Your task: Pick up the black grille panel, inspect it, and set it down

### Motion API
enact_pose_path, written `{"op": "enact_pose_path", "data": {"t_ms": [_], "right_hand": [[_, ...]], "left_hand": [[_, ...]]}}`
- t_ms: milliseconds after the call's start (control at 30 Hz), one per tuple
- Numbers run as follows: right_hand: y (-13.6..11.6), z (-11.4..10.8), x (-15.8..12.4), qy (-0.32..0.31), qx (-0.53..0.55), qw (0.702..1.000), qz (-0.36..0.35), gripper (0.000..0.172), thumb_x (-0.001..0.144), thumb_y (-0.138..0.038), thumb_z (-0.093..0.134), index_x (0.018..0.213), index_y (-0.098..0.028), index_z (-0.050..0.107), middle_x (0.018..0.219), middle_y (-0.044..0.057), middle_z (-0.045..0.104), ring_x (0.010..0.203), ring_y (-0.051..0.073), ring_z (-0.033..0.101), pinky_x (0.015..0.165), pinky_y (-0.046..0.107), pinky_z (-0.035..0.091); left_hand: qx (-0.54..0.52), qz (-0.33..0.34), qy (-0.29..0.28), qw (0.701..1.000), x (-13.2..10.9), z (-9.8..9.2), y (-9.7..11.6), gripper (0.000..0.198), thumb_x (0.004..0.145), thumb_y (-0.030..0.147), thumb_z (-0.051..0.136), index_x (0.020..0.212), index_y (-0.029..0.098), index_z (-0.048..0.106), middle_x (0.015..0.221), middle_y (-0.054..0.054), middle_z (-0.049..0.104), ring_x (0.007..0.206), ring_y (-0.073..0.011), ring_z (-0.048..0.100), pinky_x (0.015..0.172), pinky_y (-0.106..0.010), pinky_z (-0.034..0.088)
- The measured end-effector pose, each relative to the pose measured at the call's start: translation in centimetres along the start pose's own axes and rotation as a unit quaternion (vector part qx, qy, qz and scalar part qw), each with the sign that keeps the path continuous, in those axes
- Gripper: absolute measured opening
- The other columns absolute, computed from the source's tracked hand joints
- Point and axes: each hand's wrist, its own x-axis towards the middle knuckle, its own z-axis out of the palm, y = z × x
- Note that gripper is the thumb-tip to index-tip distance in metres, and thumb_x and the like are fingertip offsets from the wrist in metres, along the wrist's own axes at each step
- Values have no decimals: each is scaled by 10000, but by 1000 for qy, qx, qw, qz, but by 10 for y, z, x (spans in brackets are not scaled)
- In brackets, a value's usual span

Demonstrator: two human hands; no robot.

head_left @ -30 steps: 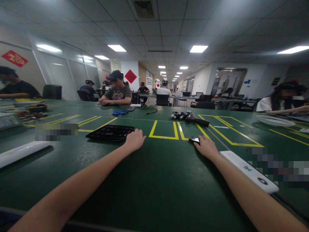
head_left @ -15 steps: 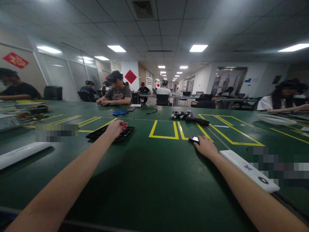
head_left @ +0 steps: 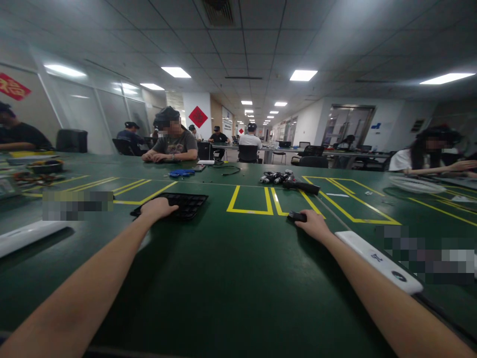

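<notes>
My left hand (head_left: pixel 158 208) is on the near left side of a flat black tray (head_left: pixel 192 203) divided into small square compartments. The thumb lies over the tray and the hand looks closed on its edge, though most fingers are hidden. Farther right, my right hand (head_left: pixel 315 226) is closed round a small black device (head_left: pixel 297 216), which rests low at the table surface beside the yellow tape. Only the device's front end shows, since the fingers cover the rest.
A white power strip-like bar (head_left: pixel 378 261) lies by my right forearm, another white bar (head_left: pixel 33 236) at left. Ahead are bundled black cables (head_left: pixel 278 177), a black handle-like object (head_left: pixel 303 186), a blue bundle (head_left: pixel 182 173) and yellow tape outlines (head_left: pixel 249 212). Co-workers sit around the green table (head_left: pixel 223 278).
My left hand has come down from above the tray onto its left side. The right hand has tilted the device, so its bright face no longer shows. The view has shifted slightly.
</notes>
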Motion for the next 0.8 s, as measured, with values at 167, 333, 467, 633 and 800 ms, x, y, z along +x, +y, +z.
{"op": "enact_pose_path", "data": {"t_ms": [167,333,467,633,800], "right_hand": [[-25,-3,-9,-11,191,981,-35,411,725,-297,575,1104,-142,540,1092,95,577,1002,216,541,874,336,407],[-56,5,-27,-36,366,918,-147,423,694,-260,600,1102,-178,523,1069,63,593,988,209,549,883,386,420],[-62,12,-36,-22,427,868,-251,374,683,-205,603,1054,-189,555,1106,62,589,1085,244,497,946,450,371],[-55,14,-37,-33,407,869,-278,394,692,-189,606,1082,-196,547,1114,68,575,1087,256,484,953,475,355],[-53,14,-34,-41,381,879,-283,448,697,-215,623,1130,-203,508,1116,66,549,1083,243,470,954,454,343]], "left_hand": [[-47,75,21,996,-25,14,68,385,742,524,481,673,154,559,719,-88,600,736,-218,569,610,-260,380],[-225,248,-10,942,-83,43,146,338,756,463,495,869,149,550,673,-2,514,622,-143,480,571,-242,356],[-269,318,-49,908,-118,59,172,328,751,434,530,915,151,527,674,22,465,621,-123,434,573,-240,349],[-296,303,-83,902,-128,67,176,337,770,408,518,971,138,500,700,10,495,636,-132,466,595,-262,378],[-374,321,-115,862,-131,70,174,317,792,362,505,1020,144,476,962,-85,585,873,-192,548,766,-324,433]]}}
